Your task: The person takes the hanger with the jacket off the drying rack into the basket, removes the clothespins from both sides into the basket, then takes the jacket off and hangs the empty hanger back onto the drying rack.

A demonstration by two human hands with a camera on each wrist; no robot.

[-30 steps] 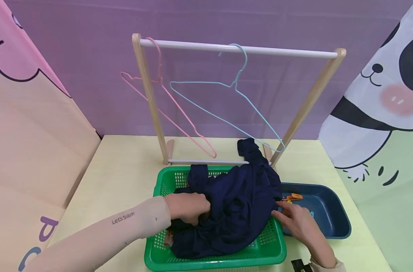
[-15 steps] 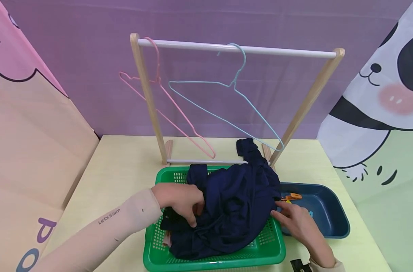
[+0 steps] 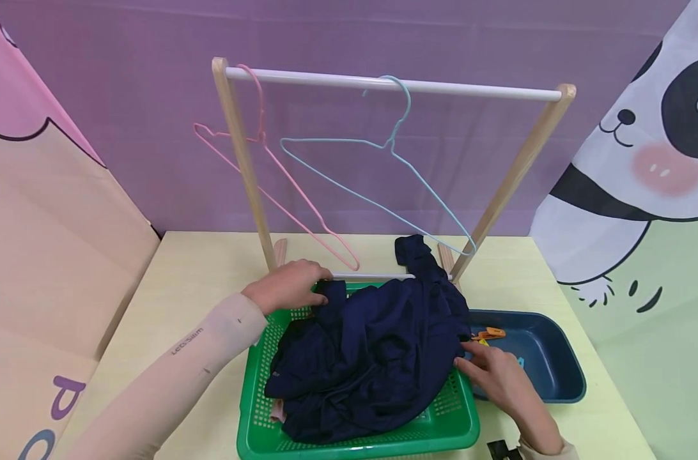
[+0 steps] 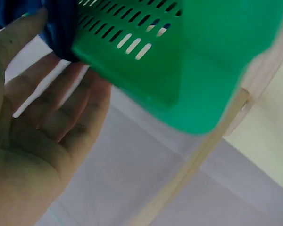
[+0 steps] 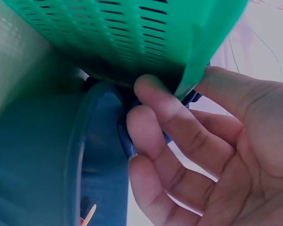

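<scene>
A crumpled navy garment [image 3: 378,351] lies in the green basket [image 3: 458,441], one narrow end draped over the back edge. At the back left corner, my left hand [image 3: 288,284] reaches over the rim to the garment's edge. In the left wrist view, that hand [image 4: 47,136] has its fingers extended, with the thumb beside the navy cloth. My right hand [image 3: 501,377] is at the basket's right side. Seen from the right wrist, this hand [image 5: 203,150] grips the rim, thumb on one side and bent fingers on the other. Navy cloth shows behind these fingers.
Behind the basket stands a wooden rack with a white rod [image 3: 326,80]. A pink hanger [image 3: 291,182] and a light blue hanger [image 3: 349,190] hang from it. A dark blue tub [image 3: 547,358] with an orange clip [image 3: 489,333] sits close on the right.
My left hand has let go of the middle of the garment and moved up to the back left rim. The garment's left part has spread out. The right hand has stayed in place.
</scene>
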